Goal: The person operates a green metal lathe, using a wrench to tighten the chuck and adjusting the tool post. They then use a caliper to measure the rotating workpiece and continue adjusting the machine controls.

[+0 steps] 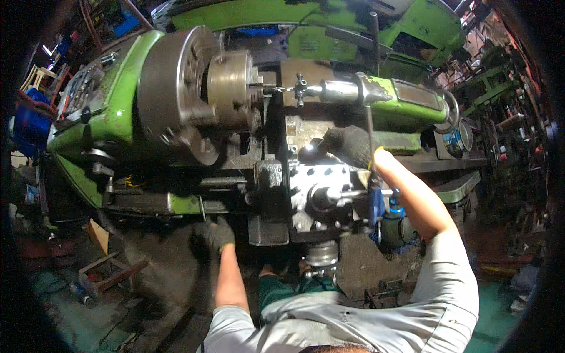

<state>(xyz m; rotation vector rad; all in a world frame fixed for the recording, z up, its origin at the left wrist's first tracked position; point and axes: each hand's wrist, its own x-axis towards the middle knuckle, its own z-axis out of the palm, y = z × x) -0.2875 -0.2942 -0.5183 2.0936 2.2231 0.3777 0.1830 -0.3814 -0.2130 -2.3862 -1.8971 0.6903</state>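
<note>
A green lathe stretches across the view in front of me. Below its front edge, my left hand (216,233), in a dark grey glove, is closed around a thin metal lever (202,207). My right hand (351,146), gloved too, reaches over the carriage behind the tool post (322,197); its fingers point left and are too dark to make out. Left of it, the chuck (229,88) has its jaws around a small workpiece (266,90). Facing the chuck, the tailstock (382,94) carries a drill chuck with a cross-shaped body (301,90).
Assorted tools lie on the headstock top (88,88). A handwheel (452,112) ends the tailstock, near a round tin (462,136). Another green machine (318,41) stands behind. A wooden frame (109,270) sits on the floor at lower left. A blue-handled tool (377,207) stands beside the tool post.
</note>
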